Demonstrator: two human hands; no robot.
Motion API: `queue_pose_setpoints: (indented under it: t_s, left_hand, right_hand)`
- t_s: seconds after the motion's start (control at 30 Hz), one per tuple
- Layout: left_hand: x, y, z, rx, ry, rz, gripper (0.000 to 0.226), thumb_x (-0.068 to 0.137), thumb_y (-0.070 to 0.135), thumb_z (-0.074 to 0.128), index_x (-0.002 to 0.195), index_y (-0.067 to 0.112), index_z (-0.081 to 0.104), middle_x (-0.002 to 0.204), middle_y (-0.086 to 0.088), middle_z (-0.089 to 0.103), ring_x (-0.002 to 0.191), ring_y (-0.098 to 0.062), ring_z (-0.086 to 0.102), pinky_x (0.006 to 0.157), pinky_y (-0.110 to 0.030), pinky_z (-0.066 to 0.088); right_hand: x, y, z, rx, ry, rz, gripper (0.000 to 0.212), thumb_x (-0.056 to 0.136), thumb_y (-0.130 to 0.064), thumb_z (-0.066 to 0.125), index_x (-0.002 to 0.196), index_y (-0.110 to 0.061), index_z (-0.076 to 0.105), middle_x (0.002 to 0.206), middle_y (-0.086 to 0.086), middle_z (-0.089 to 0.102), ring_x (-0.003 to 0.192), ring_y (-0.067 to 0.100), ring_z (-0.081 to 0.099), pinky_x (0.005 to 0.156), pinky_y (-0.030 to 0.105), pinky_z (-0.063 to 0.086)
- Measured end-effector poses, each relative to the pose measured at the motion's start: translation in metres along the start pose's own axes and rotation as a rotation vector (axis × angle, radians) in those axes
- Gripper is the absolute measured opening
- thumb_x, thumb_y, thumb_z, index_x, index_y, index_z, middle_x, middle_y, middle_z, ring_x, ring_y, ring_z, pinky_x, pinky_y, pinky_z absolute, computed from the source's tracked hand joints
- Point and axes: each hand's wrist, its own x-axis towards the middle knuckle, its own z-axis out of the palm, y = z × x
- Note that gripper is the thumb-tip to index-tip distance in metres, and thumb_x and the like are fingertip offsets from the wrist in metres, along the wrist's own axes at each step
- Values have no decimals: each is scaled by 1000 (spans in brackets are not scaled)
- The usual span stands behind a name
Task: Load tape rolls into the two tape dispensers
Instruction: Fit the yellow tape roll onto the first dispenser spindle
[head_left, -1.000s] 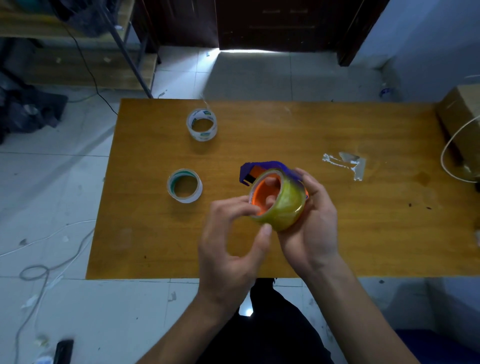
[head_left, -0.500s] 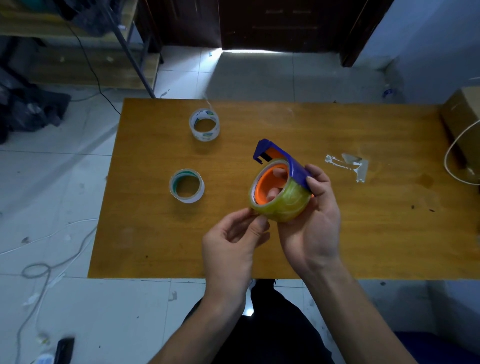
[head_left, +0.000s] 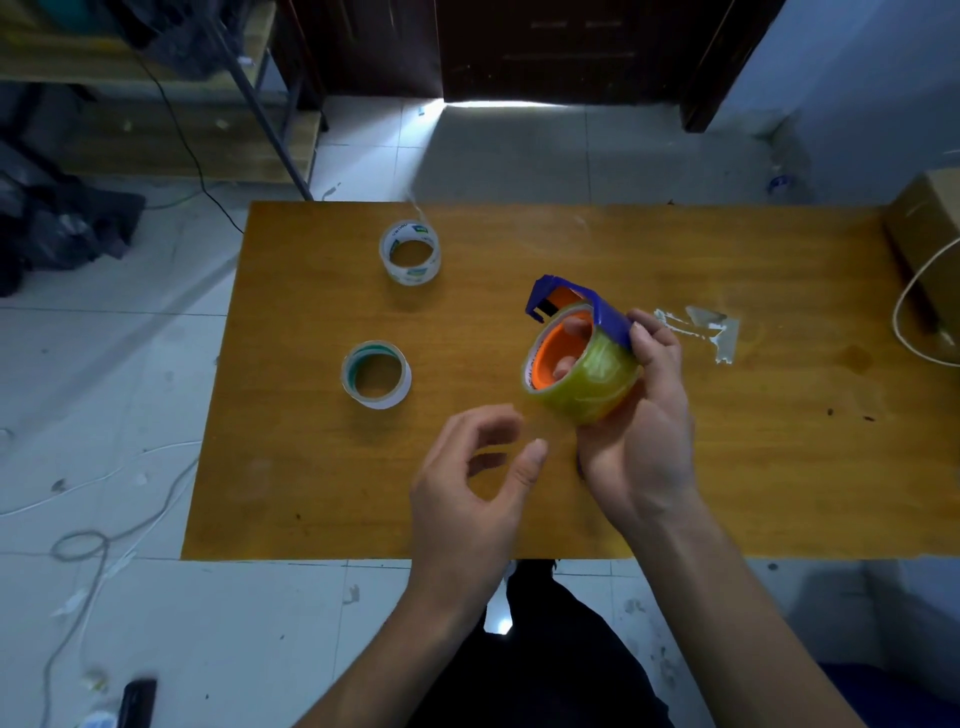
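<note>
My right hand (head_left: 641, 447) holds a tape dispenser (head_left: 576, 306) above the wooden table (head_left: 727, 467). The dispenser has a blue cutter arm and an orange hub, and a yellowish clear tape roll (head_left: 592, 379) sits around that hub. My fingers reach through the hub. My left hand (head_left: 470, 499) hovers just left of it, fingers curled apart, holding nothing. Two more rolls lie flat on the table: a white roll with a green core (head_left: 376, 374) at the left and a clear printed roll (head_left: 410, 253) farther back.
Scraps of used tape (head_left: 706, 332) stick to the table right of the dispenser. A cardboard box (head_left: 930, 234) with a white cable (head_left: 904, 306) stands at the right edge. Loose cables lie on the tiled floor at the left.
My left hand has let go of the yellowish roll and dropped down and to the left, opening. My right hand raised the dispenser and turned its blue arm upward.
</note>
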Motion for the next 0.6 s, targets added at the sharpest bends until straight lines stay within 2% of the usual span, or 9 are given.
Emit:
queue_pose_setpoints:
  t_s: [0.07, 0.1, 0.17, 0.23, 0.27, 0.33, 0.43, 0.53, 0.6]
  left_hand:
    - [8, 5, -4, -48, 1, -15, 64, 87, 53, 78, 144, 38, 52, 140, 21, 60, 127, -2, 61, 97, -30, 58]
    - [14, 9, -5, -12, -11, 48, 70, 86, 55, 77, 148, 37, 49, 143, 19, 59, 130, -2, 59, 99, -29, 56]
    - [25, 14, -4, 130, -72, 212, 57, 87, 54, 75, 138, 33, 59, 135, 14, 63, 129, -8, 58, 100, -31, 54]
    - [32, 20, 1, 169, -95, 258, 44, 88, 49, 77, 125, 26, 68, 121, 10, 68, 116, -11, 63, 94, -32, 55]
    - [35, 22, 3, 119, -98, 225, 43, 87, 44, 81, 123, 23, 70, 115, 8, 70, 108, -11, 65, 89, -31, 56]
    - [41, 24, 2, 35, -120, 176, 42, 84, 39, 84, 120, 21, 73, 107, 9, 70, 96, -9, 66, 80, -24, 55]
    - [44, 24, -2, 45, -153, 190, 38, 85, 38, 82, 119, 21, 76, 104, 10, 75, 92, -6, 68, 78, -21, 56]
    - [39, 28, 0, 46, -142, 127, 28, 91, 35, 79, 115, 22, 78, 100, 10, 81, 93, -6, 76, 78, -23, 62]
    - [37, 29, 3, 59, -110, 85, 20, 92, 34, 78, 109, 23, 79, 95, 12, 81, 90, -2, 77, 75, -20, 63]
  right_hand:
    - [-2, 0, 2, -117, -37, -56, 21, 106, -16, 51, 126, -19, 48, 96, -1, 77, 85, 15, 69, 74, 30, 54]
    - [-3, 1, 2, -159, -54, -77, 23, 106, -16, 53, 127, -19, 46, 98, 2, 77, 85, 18, 69, 75, 32, 55]
    - [-7, 4, 1, -209, -129, -89, 31, 102, -18, 59, 129, -21, 46, 112, 21, 73, 95, 32, 67, 84, 49, 53]
    - [-10, 5, -4, -285, -221, -59, 40, 97, -19, 61, 133, -23, 46, 126, 35, 63, 105, 46, 62, 95, 66, 46]
    - [-11, 4, -7, -339, -258, -44, 45, 95, -16, 61, 136, -24, 45, 128, 35, 62, 110, 52, 61, 101, 73, 43]
    - [-11, 0, -14, -431, -301, -30, 51, 95, -10, 59, 141, -23, 43, 129, 27, 66, 119, 57, 57, 104, 77, 39]
    - [-11, -8, -16, -540, -313, -60, 43, 100, -17, 64, 137, -20, 44, 119, 14, 75, 114, 52, 62, 101, 70, 47]
    - [-11, -6, -10, -618, -216, -116, 39, 97, -29, 65, 131, -20, 50, 100, 6, 80, 92, 31, 75, 85, 52, 59]
    - [-10, -1, -9, -671, -145, -152, 34, 98, -31, 66, 129, -21, 54, 92, 3, 81, 83, 18, 74, 75, 42, 59]
